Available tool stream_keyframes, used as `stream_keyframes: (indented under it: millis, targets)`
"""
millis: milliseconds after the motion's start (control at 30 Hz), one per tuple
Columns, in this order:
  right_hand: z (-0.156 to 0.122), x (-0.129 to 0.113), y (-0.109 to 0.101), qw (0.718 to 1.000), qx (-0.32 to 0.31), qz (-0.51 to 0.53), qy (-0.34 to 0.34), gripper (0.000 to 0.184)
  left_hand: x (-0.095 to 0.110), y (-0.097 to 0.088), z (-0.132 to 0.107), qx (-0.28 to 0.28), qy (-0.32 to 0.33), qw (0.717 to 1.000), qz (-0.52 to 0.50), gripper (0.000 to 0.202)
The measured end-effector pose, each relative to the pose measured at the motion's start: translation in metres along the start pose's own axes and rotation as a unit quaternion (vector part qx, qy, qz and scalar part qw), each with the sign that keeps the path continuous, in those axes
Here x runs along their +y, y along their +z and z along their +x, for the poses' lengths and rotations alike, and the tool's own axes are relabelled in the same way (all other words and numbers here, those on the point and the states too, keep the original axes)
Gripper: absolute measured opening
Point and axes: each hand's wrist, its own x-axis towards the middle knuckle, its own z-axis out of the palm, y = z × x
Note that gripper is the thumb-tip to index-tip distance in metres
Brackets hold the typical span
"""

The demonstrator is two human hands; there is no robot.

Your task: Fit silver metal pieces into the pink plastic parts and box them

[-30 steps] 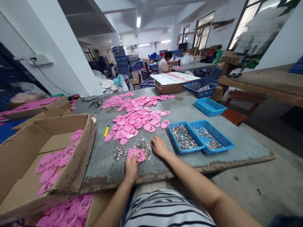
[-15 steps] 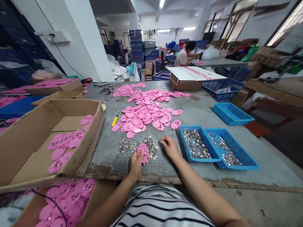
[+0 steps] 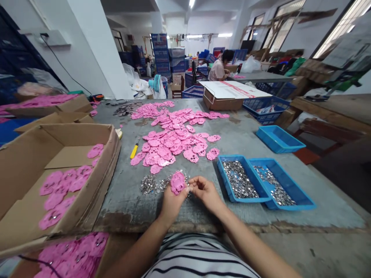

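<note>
One grey table point(image 3: 130, 202) spreads before me; one open cardboard box point(image 3: 102, 181) stands at my left; one heap of pink pieces point(image 3: 169, 146), past counting, lies mid-table; three blue trays point(image 3: 279, 139) sit rightward; my left hand point(image 3: 171, 201) grips one pink piece point(image 3: 177, 181) over the table's near part; my right hand point(image 3: 208, 194) curls beside it, fingertips close together, whether pinching anything I cannot tell; one yellow knife point(image 3: 134, 151) and two piles of metal bits point(image 3: 148, 185) lie near.

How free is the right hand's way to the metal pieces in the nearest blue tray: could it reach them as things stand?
Probably yes: only bare tabletop shows between the right hand and the blue tray, whose open top leaves the metal pieces uncovered.
</note>
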Motion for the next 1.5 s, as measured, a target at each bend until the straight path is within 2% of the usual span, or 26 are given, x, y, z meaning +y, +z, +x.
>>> stream_keyframes:
  millis: [233,433,567,667,767,867,1000,1133,1300,1500]
  targets:
    - [-0.004,-0.006,0.002,0.997,0.041,0.065,0.029,0.039,0.003,0.004,-0.003,0.025,0.008,0.998,0.056,0.029]
    - [-0.002,-0.006,0.005,0.999,0.026,0.036,0.013,0.04,0.008,0.0,0.0,0.012,0.001,0.999,0.042,0.027]
    - [-0.001,-0.012,0.003,1.0,0.006,0.001,0.009,0.038,0.011,0.003,0.002,-0.005,-0.01,1.0,-0.003,0.032]
    - [0.002,-0.022,-0.001,0.999,0.025,0.024,-0.009,0.033,0.019,0.009,0.004,-0.046,-0.012,0.993,-0.103,0.04]
    - [0.008,-0.032,-0.006,0.996,0.077,0.037,-0.038,0.027,0.03,0.013,0.009,-0.1,-0.065,0.967,-0.224,0.055]
    - [0.013,-0.039,-0.007,0.994,0.092,0.025,-0.051,0.02,0.036,0.015,0.012,-0.11,-0.122,0.951,-0.261,0.058]
    - [0.014,-0.043,-0.003,0.996,0.072,-0.007,-0.056,0.02,0.035,0.015,0.011,-0.096,-0.125,0.956,-0.249,0.053]
    - [0.014,-0.047,-0.001,0.997,0.017,-0.053,-0.06,0.022,0.03,0.015,0.01,-0.104,-0.106,0.964,-0.221,0.051]
    - [0.015,-0.051,-0.004,0.988,-0.021,-0.13,-0.079,0.025,0.026,0.017,0.012,-0.049,-0.093,0.97,-0.22,0.04]
    - [0.016,-0.048,-0.006,0.988,-0.039,-0.142,-0.05,0.031,0.017,0.017,0.014,-0.065,-0.095,0.97,-0.215,0.043]
